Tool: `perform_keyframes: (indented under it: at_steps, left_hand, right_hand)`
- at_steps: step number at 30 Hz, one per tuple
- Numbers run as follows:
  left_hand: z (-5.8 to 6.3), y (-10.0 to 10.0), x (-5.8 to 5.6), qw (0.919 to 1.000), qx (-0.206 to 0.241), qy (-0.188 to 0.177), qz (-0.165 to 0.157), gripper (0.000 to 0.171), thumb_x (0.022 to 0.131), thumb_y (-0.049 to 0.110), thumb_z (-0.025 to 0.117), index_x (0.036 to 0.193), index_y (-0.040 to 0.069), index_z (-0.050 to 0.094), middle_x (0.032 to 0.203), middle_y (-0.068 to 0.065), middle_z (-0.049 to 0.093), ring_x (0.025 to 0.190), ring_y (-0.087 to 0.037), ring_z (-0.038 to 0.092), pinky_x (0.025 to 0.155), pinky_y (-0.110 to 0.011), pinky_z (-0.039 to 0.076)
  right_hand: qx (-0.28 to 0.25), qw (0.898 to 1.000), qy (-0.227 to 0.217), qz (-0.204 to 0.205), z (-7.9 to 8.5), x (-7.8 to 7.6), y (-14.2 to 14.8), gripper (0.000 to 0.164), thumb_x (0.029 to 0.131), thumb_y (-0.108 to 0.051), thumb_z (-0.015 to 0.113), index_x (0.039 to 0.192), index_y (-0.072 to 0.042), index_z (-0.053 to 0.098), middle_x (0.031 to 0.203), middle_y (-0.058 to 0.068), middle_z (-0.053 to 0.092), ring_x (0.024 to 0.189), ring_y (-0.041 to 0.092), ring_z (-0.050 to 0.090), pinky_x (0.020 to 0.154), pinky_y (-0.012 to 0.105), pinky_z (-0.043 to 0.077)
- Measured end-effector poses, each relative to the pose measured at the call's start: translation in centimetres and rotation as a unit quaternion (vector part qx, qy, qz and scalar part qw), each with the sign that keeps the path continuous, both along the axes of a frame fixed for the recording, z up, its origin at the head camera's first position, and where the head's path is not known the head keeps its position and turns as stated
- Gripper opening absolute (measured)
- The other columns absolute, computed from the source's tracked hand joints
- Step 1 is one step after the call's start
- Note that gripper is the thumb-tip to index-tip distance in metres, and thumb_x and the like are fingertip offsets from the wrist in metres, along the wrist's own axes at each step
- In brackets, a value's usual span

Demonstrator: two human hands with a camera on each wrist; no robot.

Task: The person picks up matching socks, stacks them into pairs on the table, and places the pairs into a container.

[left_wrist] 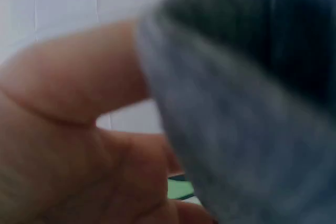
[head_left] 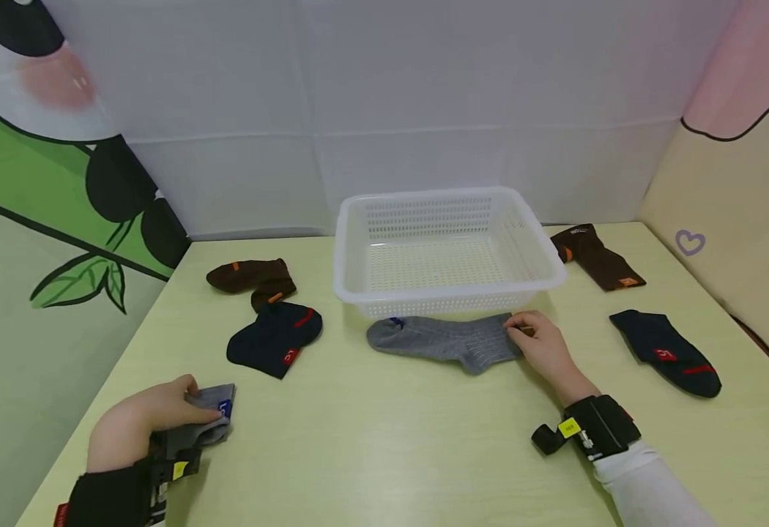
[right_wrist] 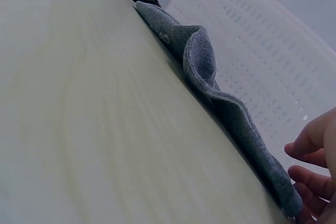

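Observation:
In the head view my left hand pinches a folded grey sock with a blue label at the table's front left. That sock fills the right side of the left wrist view, blurred, with thumb and finger at its edge. My right hand has its curled fingers at the cuff of another grey sock, which lies lengthwise before the white basket. In the right wrist view those fingers meet the near end of this sock, whose middle bulges up in a fold.
A brown sock and a dark navy sock with red marks lie left of the basket. Another brown sock and another navy sock lie to its right. A white cloth backdrop hangs behind the table.

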State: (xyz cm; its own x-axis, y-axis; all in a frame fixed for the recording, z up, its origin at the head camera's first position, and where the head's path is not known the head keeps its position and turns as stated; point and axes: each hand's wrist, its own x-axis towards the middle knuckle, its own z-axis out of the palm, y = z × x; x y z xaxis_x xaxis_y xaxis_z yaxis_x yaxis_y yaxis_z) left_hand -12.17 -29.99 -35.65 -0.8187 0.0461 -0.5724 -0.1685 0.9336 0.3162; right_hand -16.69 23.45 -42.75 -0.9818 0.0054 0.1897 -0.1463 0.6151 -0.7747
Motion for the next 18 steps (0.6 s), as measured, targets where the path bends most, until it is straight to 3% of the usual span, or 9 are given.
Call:
perform_keyframes:
  at_steps: [5,18]
  left_hand:
    - [0.2,2.9,0.1,0.9976,0.050,-0.043,0.020,0.066,0.081,0.044,0.070,0.115,-0.005,0.040,0.106,-0.021,0.047,0.094,-0.034,0.050,0.064,-0.044,0.053]
    - [0.2,9.7,0.8,0.9955,0.024,0.006,-0.092,0.055,0.076,0.040,0.077,0.109,0.007,0.049,0.091,-0.008,0.051,0.077,-0.020,0.051,0.057,-0.035,0.046]
  right_hand:
    - [0.000,1.000,0.002,0.002,0.0,-0.1,0.0,0.015,0.092,-0.003,0.055,0.099,0.005,0.065,0.110,0.022,0.057,0.099,0.033,0.054,0.085,0.042,0.044]
    - [0.003,1.000,-0.003,0.004,0.2,0.1,0.0,0.015,0.092,-0.004,0.055,0.099,0.004,0.065,0.110,0.022,0.057,0.098,0.032,0.053,0.083,0.041,0.043]
